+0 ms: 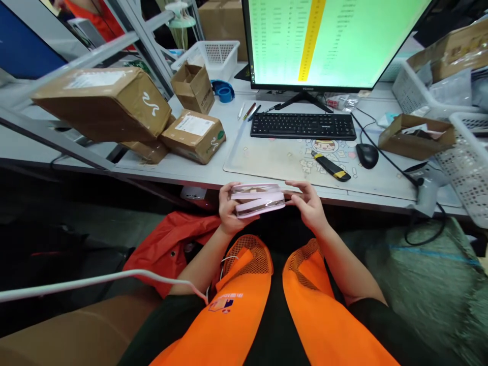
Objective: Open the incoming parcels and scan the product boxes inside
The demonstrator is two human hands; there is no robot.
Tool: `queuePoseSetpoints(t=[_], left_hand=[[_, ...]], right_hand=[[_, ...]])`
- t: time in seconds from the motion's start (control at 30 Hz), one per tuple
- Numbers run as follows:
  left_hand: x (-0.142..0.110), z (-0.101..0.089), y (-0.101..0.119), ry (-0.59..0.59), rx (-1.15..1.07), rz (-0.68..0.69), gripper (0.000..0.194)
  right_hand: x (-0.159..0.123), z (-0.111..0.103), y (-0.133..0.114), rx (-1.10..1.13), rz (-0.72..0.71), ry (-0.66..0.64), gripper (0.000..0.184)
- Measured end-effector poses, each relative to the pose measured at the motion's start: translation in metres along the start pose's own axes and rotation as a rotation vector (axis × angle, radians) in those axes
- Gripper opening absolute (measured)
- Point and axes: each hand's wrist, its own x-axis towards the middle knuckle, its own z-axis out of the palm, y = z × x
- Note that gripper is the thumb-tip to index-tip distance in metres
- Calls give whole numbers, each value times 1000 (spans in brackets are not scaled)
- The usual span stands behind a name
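Just below the desk's front edge, both of my hands hold a small pink packaged item (257, 199) flat between them. My left hand (229, 211) is wrapped around its left end, with the thumb on top. On the other end, my right hand (308, 204) pinches the item with its fingertips. An orange mesh vest (244, 300) covers my chest below the hands.
On the grey desk (198, 170) are a black keyboard (303, 126), a mouse (367, 155), a yellow-black utility knife (331, 166), a lit monitor (328, 40) and sealed cardboard boxes (193, 135) at left. White baskets (467, 168) stand at right. A barcode scanner (427, 188) hangs at the desk's right edge.
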Motion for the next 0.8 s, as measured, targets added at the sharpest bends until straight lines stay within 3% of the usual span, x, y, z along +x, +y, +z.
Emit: queuePoseSetpoints(t=[0.07, 0.17, 0.27, 0.4, 0.47, 0.57, 0.67, 0.73, 0.8], left_hand=[[0, -8, 12, -11, -77, -62, 56], [-12, -19, 33, -92, -169, -17, 48], [-40, -26, 55, -178, -169, 3, 39], [-85, -32, 77, -309, -198, -121, 34], [-100, -33, 82, -405, -237, -214, 53], [-107, -35, 84, -704, -190, -330, 94], [-99, -32, 86, -1044, -107, -335, 89], [-90, -26, 90, -1136, -80, -284, 84], [-82, -20, 92, -1144, -81, -256, 86]], right_hand=[[-10, 3, 2, -119, -9, -33, 35], [-30, 7, 8, -236, 53, -82, 31], [-55, 8, 24, -157, 271, -176, 31], [-95, 12, 47, 21, 612, -364, 43], [-116, 16, 52, 56, 706, -412, 44], [-141, 18, 51, 19, 742, -422, 43], [-152, 11, 40, -14, 750, -400, 43], [-151, 4, 30, -59, 690, -350, 43], [-147, -2, 20, -106, 577, -269, 44]])
